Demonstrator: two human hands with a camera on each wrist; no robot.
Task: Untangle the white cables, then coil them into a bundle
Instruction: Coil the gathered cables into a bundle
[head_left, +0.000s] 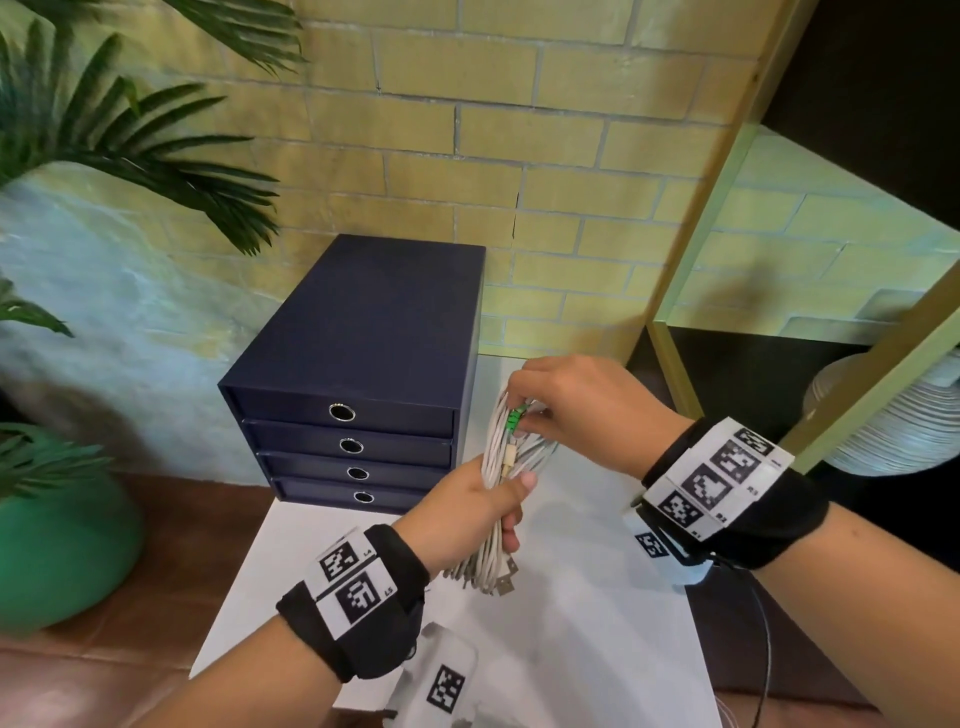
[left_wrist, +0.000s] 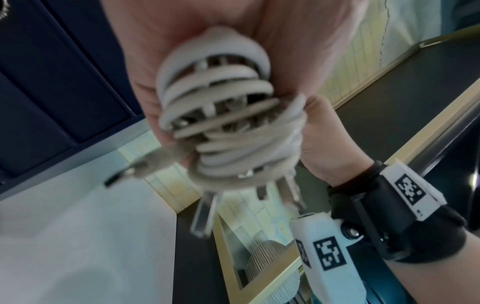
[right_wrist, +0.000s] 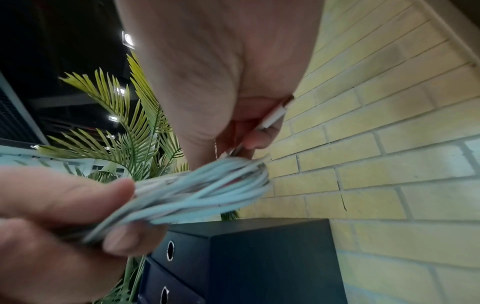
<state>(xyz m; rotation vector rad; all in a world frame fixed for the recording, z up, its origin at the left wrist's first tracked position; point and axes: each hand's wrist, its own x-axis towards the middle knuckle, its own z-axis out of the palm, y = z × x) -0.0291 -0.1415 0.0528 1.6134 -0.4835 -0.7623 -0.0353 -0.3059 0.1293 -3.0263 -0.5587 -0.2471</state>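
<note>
A bundle of white cables (head_left: 500, 462) hangs upright above the white table (head_left: 582, 623), folded into long loops. My left hand (head_left: 480, 506) grips the bundle round its middle; metal USB plugs (head_left: 506, 579) dangle below the fist. My right hand (head_left: 550, 402) pinches the top of the bundle, where a green tie or plug (head_left: 514, 418) shows between the fingers. In the left wrist view the cable loops (left_wrist: 228, 123) fill my fist, blurred. In the right wrist view the cables (right_wrist: 197, 193) run from the left hand's fingers (right_wrist: 78, 195) up to my right fingertips (right_wrist: 259, 139), which pinch a white plug (right_wrist: 274, 116).
A dark blue box with several drawers (head_left: 358, 384) stands at the table's far left against a yellow brick wall. A green pot (head_left: 57, 545) with a palm sits on the floor at left. A wooden shelf frame (head_left: 691, 234) and a white ribbed object (head_left: 878, 415) are at right.
</note>
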